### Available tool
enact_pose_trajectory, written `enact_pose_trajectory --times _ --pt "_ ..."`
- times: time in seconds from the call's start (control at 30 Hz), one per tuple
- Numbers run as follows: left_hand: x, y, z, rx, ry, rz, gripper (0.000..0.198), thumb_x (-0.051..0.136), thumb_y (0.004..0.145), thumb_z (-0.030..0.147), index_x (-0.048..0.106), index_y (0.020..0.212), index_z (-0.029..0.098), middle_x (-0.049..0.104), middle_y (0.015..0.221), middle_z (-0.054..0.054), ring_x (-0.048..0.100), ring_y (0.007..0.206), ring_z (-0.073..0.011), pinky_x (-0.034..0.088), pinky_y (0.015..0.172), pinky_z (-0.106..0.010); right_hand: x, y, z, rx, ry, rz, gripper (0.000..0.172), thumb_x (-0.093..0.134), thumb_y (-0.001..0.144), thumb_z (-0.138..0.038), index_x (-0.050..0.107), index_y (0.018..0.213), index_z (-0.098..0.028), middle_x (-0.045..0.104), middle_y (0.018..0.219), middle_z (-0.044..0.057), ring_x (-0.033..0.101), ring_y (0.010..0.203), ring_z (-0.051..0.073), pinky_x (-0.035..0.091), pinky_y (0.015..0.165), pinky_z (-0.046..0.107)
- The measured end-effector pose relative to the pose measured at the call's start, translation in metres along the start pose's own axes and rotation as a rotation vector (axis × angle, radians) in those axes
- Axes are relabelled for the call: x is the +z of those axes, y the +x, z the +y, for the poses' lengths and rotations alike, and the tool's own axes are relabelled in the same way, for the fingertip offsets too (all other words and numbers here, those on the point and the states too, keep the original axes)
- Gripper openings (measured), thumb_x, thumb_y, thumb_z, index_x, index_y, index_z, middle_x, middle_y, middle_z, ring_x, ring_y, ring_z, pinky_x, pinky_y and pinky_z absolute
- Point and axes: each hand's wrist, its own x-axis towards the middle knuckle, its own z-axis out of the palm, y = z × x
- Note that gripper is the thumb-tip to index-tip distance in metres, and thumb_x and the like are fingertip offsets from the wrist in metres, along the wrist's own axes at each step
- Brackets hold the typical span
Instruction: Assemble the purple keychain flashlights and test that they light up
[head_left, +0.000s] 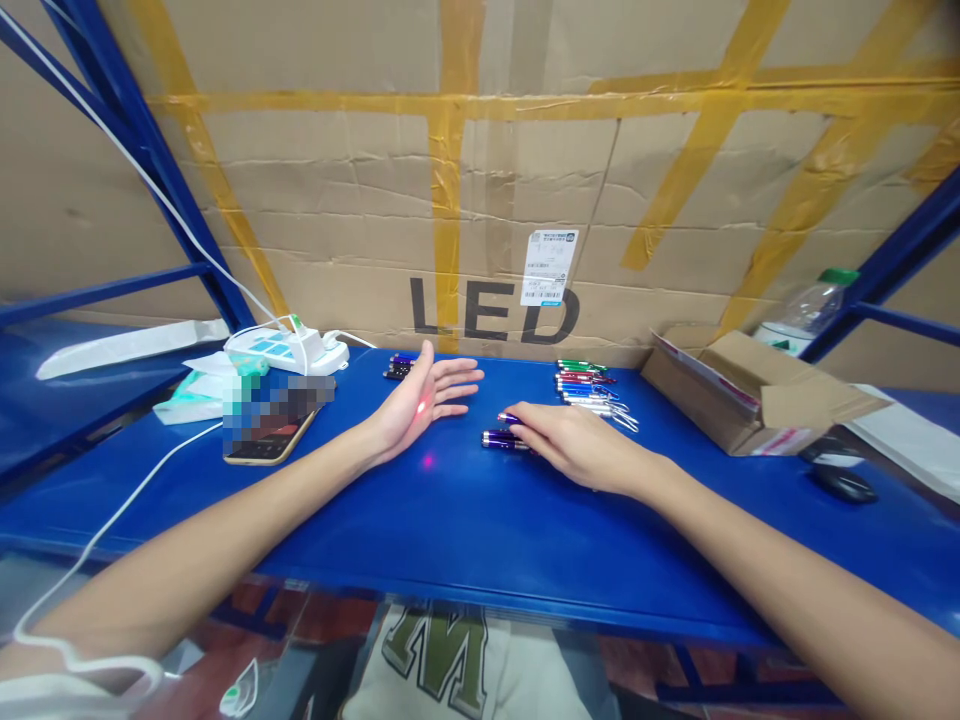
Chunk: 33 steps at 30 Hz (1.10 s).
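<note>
My left hand (427, 402) is raised over the blue tabletop, palm turned to the right and fingers stretched out, holding nothing. A red light spot falls on its palm, and a pink spot glows on the tabletop below. Between its fingers my right hand (574, 440) grips a purple laser pointer (507, 418), whose tip faces my left hand. More purple laser pointers (499, 440) lie just under it, partly hidden by the fingers. Behind my right hand is a row of green, red, blue and silver pointers (577, 378) with clips. Dark and blue pointers (397, 368) lie behind my left hand.
At left are a phone (274, 435), a white power strip (270, 350), a tissue pack (199, 390) and a white cable. On the right stand an open cardboard box (750, 390), a black mouse (844, 484) and a plastic bottle (814, 305). A large carton (337, 220) closes off the back.
</note>
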Motion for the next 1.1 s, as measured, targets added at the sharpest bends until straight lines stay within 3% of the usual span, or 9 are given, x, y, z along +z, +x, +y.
enact_pose_trajectory --times 0.17,0.33,0.47,0.63,0.83,1.1 --pt "0.001 0.000 0.002 -0.016 -0.008 0.006 0.077 0.031 0.104 0.080 0.068 0.140 0.022 0.059 0.161 -0.014 0.051 0.151 -0.0373 0.044 0.121 -0.053 -0.002 -0.001 -0.004 -0.079 0.044 -0.050 0.033 0.037 0.118 -0.037 0.064 0.131 -0.023 0.077 0.125 0.009 0.074 0.110 0.026 0.054 0.095 0.038" --pt "0.000 0.000 0.001 -0.004 -0.001 -0.004 0.078 0.031 0.104 0.081 0.068 0.141 0.023 0.059 0.160 -0.014 0.052 0.150 -0.0368 0.044 0.121 -0.052 -0.004 0.000 -0.007 0.004 0.052 -0.040 0.034 0.035 0.118 -0.038 0.064 0.125 -0.021 0.078 0.112 0.010 0.075 0.097 0.025 0.053 0.086 0.036" --pt "0.000 -0.001 0.001 -0.010 -0.003 -0.003 0.077 0.032 0.104 0.081 0.069 0.140 0.023 0.060 0.160 -0.014 0.052 0.151 -0.0368 0.045 0.120 -0.052 -0.004 0.001 -0.003 -0.019 0.004 -0.068 0.029 0.040 0.117 -0.035 0.066 0.119 -0.022 0.078 0.111 0.009 0.074 0.096 0.025 0.052 0.084 0.035" --pt "0.004 -0.002 0.004 -0.015 -0.017 0.015 0.076 0.032 0.105 0.079 0.069 0.139 0.022 0.060 0.159 -0.015 0.052 0.150 -0.0370 0.045 0.120 -0.052 -0.002 0.000 -0.003 0.082 0.008 -0.039 0.024 0.045 0.114 -0.036 0.056 0.130 -0.021 0.078 0.103 0.008 0.073 0.084 0.024 0.048 0.074 0.033" --pt "0.003 -0.002 0.004 -0.013 -0.010 0.019 0.075 0.031 0.106 0.078 0.067 0.140 0.022 0.060 0.159 -0.014 0.053 0.150 -0.0363 0.046 0.119 -0.051 -0.007 0.000 -0.008 0.009 0.050 -0.056 0.019 0.053 0.110 -0.037 0.059 0.100 -0.022 0.073 0.091 0.005 0.067 0.077 0.021 0.042 0.070 0.030" --pt "0.003 -0.001 0.003 -0.012 0.006 0.019 0.077 0.033 0.104 0.080 0.065 0.143 0.021 0.059 0.160 -0.016 0.052 0.150 -0.0372 0.047 0.118 -0.051 -0.005 0.002 -0.011 -0.043 0.044 -0.131 0.018 0.067 0.102 -0.032 0.066 0.088 -0.020 0.072 0.086 0.003 0.063 0.073 0.018 0.041 0.067 0.029"
